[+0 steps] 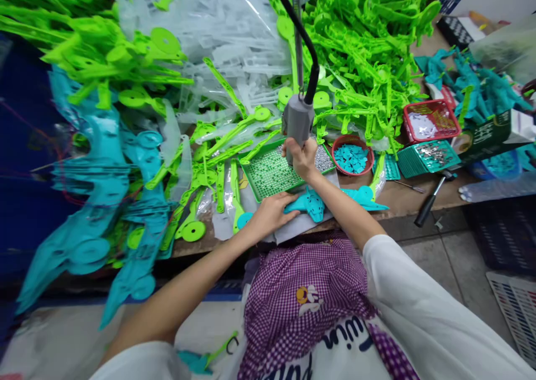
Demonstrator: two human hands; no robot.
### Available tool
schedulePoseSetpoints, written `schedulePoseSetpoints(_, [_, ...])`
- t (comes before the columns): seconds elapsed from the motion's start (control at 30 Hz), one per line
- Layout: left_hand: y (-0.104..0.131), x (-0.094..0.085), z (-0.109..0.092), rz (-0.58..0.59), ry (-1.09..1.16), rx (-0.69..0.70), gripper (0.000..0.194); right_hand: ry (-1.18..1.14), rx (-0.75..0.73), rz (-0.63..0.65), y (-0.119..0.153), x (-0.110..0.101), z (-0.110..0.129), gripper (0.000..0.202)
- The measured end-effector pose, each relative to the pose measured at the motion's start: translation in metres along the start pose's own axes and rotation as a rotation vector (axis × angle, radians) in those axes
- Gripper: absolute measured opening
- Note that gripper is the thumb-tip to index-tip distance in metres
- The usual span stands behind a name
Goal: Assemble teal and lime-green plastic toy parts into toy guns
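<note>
My right hand is wrapped around a grey electric screwdriver, which hangs upright from above with a black cable. The tip of the screwdriver is hidden behind the hand and forearm. Lower down, my left hand grips the left end of a turquoise plastic part between thumb and fingers. That part lies on a grey sheet at the table's front edge, and my right forearm crosses over it. Just behind both hands is a green tray with a perforated plate and many small silver screws.
Bright green plastic parts and translucent pieces are heaped at the back. Turquoise parts stack at left. A red bowl, red basket, teal tray and hammer lie to the right.
</note>
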State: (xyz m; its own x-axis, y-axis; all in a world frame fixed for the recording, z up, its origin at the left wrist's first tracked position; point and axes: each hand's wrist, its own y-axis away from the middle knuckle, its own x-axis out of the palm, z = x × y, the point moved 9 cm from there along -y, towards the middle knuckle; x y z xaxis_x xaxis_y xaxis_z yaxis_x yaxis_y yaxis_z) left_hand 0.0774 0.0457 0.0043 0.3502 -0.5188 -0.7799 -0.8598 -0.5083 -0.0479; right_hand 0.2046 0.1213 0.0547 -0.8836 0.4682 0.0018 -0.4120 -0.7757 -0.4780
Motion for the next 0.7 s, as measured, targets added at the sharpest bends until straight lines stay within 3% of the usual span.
schedulePoseSetpoints(0.1, [0.0,0.001,0.001,0.012,-0.003,-0.012,0.036,-0.029,-0.013,-0.043,-0.005,-0.007,0.011,0.054])
schedulePoseSetpoints(0.2, [0.0,-0.001,0.002,0.007,0.013,-0.013,0.037,-0.049,-0.043,-0.095,-0.005,-0.037,0.038,0.058])
schedulePoseSetpoints(0.37, [0.0,-0.003,0.003,-0.001,0.023,0.005,0.036,0.109,0.014,-0.278,0.028,-0.138,0.092,0.076])
schedulePoseSetpoints(0.47, [0.0,-0.004,0.004,-0.016,0.007,0.003,0.036,0.18,0.054,-0.387,0.055,-0.189,0.108,0.077])
schedulePoseSetpoints(0.57, [0.0,-0.006,0.006,-0.037,-0.016,-0.017,0.04,0.174,0.079,-0.379,0.069,-0.207,0.108,0.073])
schedulePoseSetpoints(0.7, [0.0,-0.008,0.005,-0.039,-0.039,-0.025,0.045,0.106,0.124,-0.352,0.074,-0.201,0.095,0.075])
